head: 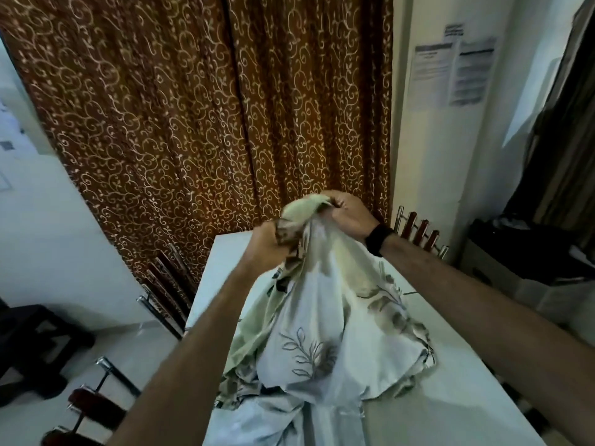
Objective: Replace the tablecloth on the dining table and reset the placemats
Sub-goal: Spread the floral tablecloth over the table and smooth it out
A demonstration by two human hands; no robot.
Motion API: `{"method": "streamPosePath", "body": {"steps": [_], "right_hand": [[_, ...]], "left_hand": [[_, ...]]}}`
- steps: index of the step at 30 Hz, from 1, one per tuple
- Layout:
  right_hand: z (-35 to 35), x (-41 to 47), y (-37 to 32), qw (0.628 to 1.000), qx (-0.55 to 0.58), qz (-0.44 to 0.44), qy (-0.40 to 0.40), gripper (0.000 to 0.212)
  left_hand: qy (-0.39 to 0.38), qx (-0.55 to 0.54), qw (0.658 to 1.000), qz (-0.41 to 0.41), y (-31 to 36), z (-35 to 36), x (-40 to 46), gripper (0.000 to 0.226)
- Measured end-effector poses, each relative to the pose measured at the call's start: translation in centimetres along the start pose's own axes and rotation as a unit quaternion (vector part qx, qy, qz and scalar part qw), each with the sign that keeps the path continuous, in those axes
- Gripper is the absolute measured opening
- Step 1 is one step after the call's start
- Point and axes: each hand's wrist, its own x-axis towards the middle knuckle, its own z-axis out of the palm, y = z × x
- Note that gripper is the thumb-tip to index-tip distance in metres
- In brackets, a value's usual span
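Observation:
A pale green and white tablecloth (322, 326) with a grey leaf print is bunched up and lifted above the white dining table (457, 391). Its lower folds still pool on the tabletop. My left hand (269, 244) grips a gathered edge of the cloth at chest height. Just right of it and slightly higher, my right hand (349, 217), with a black band on the wrist, grips another bunch of the same cloth. No placemats are in view.
Chairs with chrome frames and dark wooden slats stand along the table's left side (164, 284) and at the far right corner (421, 233). A brown patterned curtain (199, 107) hangs behind the table. Boxes (515, 272) sit to the right, a dark stool (29, 346) on the left.

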Motion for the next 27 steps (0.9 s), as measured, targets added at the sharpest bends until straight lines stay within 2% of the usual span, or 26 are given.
{"method": "streamPosePath", "body": {"steps": [1, 3, 4, 6, 7, 8, 9, 10, 11, 12, 13, 14, 15, 17, 18, 19, 21, 24, 26, 27], "right_hand": [[-0.4, -0.1, 0.0, 1.000, 0.010, 0.005, -0.009, 0.019], [-0.9, -0.1, -0.1, 0.998, 0.054, 0.013, -0.024, 0.025], [-1.2, -0.2, -0.1, 0.996, 0.087, 0.033, -0.015, 0.029], [-1.8, 0.0, 0.2, 0.987, 0.124, 0.088, 0.062, 0.035], [-2.4, 0.2, 0.6, 0.982, 0.094, 0.117, 0.115, 0.037], [-3.1, 0.2, 1.2, 0.977, 0.025, 0.141, 0.156, 0.036], [-3.6, 0.1, 1.6, 0.971, -0.074, 0.151, 0.168, 0.029], [-3.8, -0.2, 1.5, 0.969, -0.153, 0.137, 0.138, 0.027], [-3.8, -0.4, 1.0, 0.973, -0.197, 0.093, 0.074, 0.054], [-3.4, -0.2, 0.6, 0.982, -0.184, 0.033, 0.000, 0.088], [-2.6, 0.1, 0.0, 0.986, -0.155, -0.015, -0.064, 0.106], [-1.9, 0.3, -0.7, 0.984, -0.136, -0.047, -0.105, 0.104], [-1.5, 0.6, -1.3, 0.982, -0.128, -0.061, -0.125, 0.088], [-1.4, 1.4, -1.8, 0.977, -0.166, -0.066, -0.116, 0.038], [-1.6, 1.5, -1.8, 0.979, -0.166, -0.061, -0.102, 0.023], [-1.9, 1.6, -1.6, 0.984, -0.147, -0.052, -0.085, 0.022], [-2.5, 1.4, -1.3, 0.992, -0.097, -0.049, -0.056, 0.023], [-3.4, 1.6, -1.1, 0.998, -0.037, -0.047, 0.009, 0.021], [-4.7, 2.1, -0.4, 0.995, -0.002, -0.027, 0.093, 0.017], [-5.4, 2.5, 0.1, 0.990, -0.006, -0.013, 0.140, 0.016]], "left_hand": [[-0.007, 0.042, 0.999, -0.024, -0.6, 0.8, -0.5, 0.007], [0.018, 0.072, 0.994, -0.076, -1.6, 2.3, -1.1, 0.017], [0.043, 0.032, 0.993, -0.102, -1.8, 2.8, -1.1, 0.020], [0.108, -0.163, 0.967, -0.163, -1.7, 2.6, -0.7, 0.016], [0.142, -0.253, 0.941, -0.177, -1.3, 2.0, -0.3, 0.014], [0.165, -0.298, 0.926, -0.164, -0.8, 1.1, 0.1, 0.015], [0.167, -0.292, 0.933, -0.127, -0.1, 0.3, 0.6, 0.017], [0.152, -0.270, 0.947, -0.079, 0.7, -0.4, 1.0, 0.019], [0.126, -0.238, 0.963, -0.027, 1.7, -0.8, 1.3, 0.021], [0.091, -0.204, 0.974, 0.025, 2.8, -1.0, 1.6, 0.024], [0.056, -0.174, 0.981, 0.070, 3.6, -1.0, 1.8, 0.024], [0.034, -0.146, 0.983, 0.104, 4.4, -0.8, 2.1, 0.021], [0.028, -0.114, 0.985, 0.126, 4.8, -0.7, 2.2, 0.017], [0.041, -0.035, 0.987, 0.154, 3.9, -0.4, 2.2, 0.008], [0.041, 0.010, 0.987, 0.153, 2.7, -0.2, 2.0, 0.005], [0.038, 0.055, 0.989, 0.131, 1.3, 0.1, 1.4, 0.006], [0.035, 0.126, 0.991, 0.035, -2.3, 1.1, 0.0, 0.011], [0.029, 0.153, 0.981, -0.111, -7.9, 2.5, -2.8, 0.017], [0.068, 0.162, 0.966, -0.192, -10.7, 2.5, -4.8, 0.014], [0.114, 0.150, 0.955, -0.228, -11.6, 1.7, -5.5, 0.016]]}}
